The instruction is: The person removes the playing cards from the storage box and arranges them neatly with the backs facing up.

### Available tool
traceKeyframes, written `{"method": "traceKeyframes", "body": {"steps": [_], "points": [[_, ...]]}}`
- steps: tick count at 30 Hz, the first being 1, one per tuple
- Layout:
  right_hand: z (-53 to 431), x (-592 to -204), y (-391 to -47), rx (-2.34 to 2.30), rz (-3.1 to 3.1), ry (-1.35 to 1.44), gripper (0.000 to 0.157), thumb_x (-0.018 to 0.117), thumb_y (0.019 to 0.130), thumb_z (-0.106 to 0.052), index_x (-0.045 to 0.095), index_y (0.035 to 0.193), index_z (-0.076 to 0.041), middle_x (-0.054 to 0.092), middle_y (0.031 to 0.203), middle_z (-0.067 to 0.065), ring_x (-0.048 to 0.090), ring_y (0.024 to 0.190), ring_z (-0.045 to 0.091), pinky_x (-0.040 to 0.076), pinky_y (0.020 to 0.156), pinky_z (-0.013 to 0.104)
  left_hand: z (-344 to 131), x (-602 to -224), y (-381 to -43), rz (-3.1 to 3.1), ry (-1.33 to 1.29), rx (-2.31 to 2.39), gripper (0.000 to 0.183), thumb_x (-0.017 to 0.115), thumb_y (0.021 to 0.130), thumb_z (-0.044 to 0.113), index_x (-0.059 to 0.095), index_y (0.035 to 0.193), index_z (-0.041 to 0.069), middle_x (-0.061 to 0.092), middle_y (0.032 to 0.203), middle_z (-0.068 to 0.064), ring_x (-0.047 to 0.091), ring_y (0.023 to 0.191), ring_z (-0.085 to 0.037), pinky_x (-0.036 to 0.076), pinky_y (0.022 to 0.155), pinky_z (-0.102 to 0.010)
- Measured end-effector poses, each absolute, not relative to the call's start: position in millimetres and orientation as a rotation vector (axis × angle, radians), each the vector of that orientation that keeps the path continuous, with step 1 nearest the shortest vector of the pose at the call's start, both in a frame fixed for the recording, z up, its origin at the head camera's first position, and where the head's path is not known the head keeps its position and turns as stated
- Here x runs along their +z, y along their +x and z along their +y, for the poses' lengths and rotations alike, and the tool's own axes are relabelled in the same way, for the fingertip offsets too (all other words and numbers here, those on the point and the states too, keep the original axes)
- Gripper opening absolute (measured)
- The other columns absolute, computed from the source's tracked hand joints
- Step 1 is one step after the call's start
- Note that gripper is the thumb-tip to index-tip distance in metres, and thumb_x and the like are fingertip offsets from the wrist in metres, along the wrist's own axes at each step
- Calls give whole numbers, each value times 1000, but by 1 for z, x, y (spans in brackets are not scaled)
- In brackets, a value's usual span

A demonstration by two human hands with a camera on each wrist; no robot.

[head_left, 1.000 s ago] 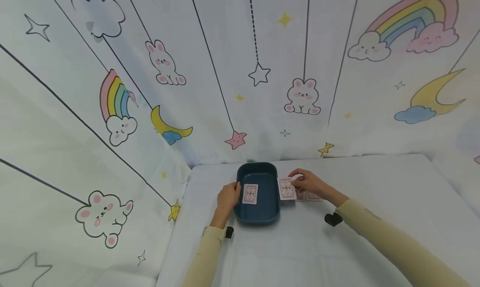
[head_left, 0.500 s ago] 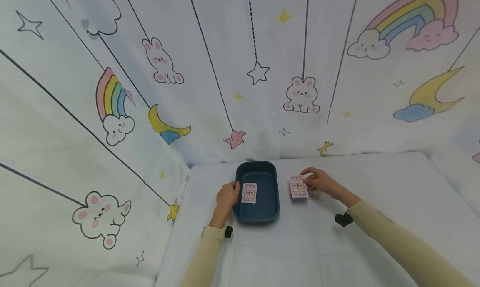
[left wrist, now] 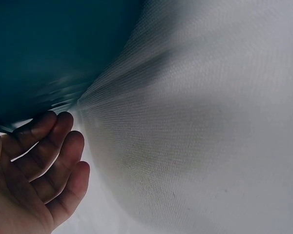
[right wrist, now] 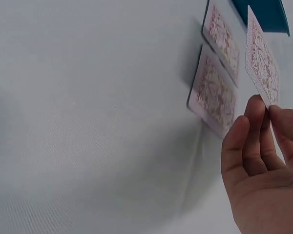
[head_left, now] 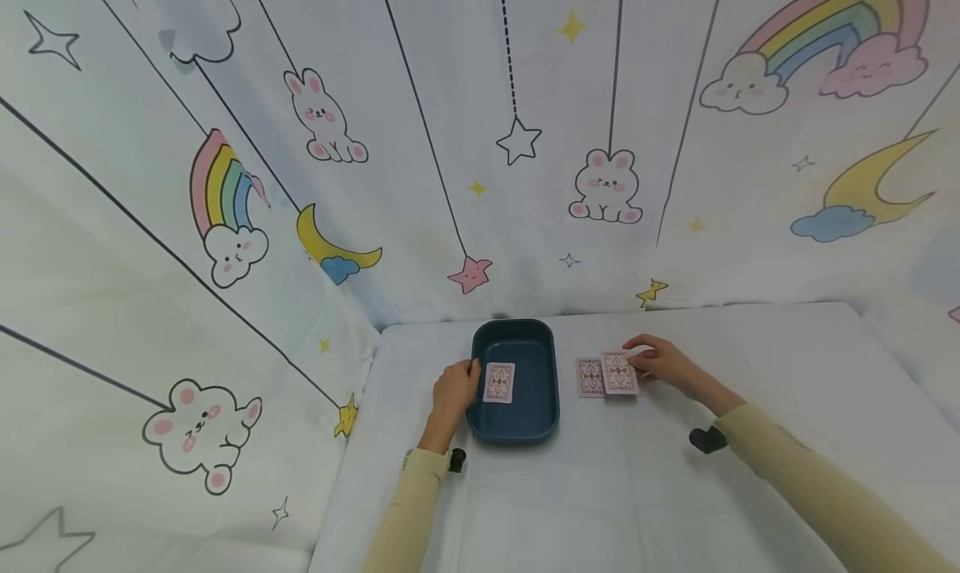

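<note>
the left hand (head_left: pixel 454 390) gripped the left rim of the blue tray (head_left: pixel 517 427), the thumb laid over the edge. in the left wrist view this thumb was mostly cut off, and i could not tell if all the bent fingers (left wrist: pixel 72 146) touched the outer wall. inside the tray, toward its left side, the first card (head_left: pixel 498 382) lay with its patterned back up.

the right hand (head_left: pixel 666 364) pinched the held card (head_left: pixel 620 373) by its right edge, to the right of the tray and above the white cloth (head_left: pixel 600 506). the right wrist view showed this card raised and tilted. on the cloth were the left lying card (head_left: pixel 589 377), partly covered in the head view, and the right lying card (right wrist: pixel 212 95), there almost fully hidden by the held one. whether these two touched was hard to make out. the sleeves (head_left: pixel 825 490) were cut off at the near edge.
</note>
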State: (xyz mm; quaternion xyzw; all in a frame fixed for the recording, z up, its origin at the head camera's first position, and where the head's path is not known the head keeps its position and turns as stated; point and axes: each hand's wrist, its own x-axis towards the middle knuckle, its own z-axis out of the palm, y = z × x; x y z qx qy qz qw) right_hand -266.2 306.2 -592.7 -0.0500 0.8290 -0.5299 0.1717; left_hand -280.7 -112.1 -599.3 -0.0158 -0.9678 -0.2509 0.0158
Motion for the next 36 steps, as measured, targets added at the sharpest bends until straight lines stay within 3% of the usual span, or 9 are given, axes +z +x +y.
{"method": "traceKeyframes", "body": {"steps": [20, 36], "points": [[357, -608, -265, -1343, 2485, -72, 39, 56, 103, -16, 48, 135, 4, 69, 114, 22, 65, 93, 18, 54, 76, 28, -111, -600, -279, -3013, -38, -797, 44, 45, 106, 36, 53, 69, 12, 52, 64, -4, 46, 56, -18, 34, 54, -32], [363, -605, -264, -1214, 2582, -51, 34, 55, 100, -8, 50, 129, 9, 66, 107, 25, 64, 90, 25, 53, 75, 35, -110, -598, -279, -3006, -41, -790, 45, 44, 106, 36, 53, 69, 13, 51, 64, -3, 46, 56, -17, 34, 54, -32]]}}
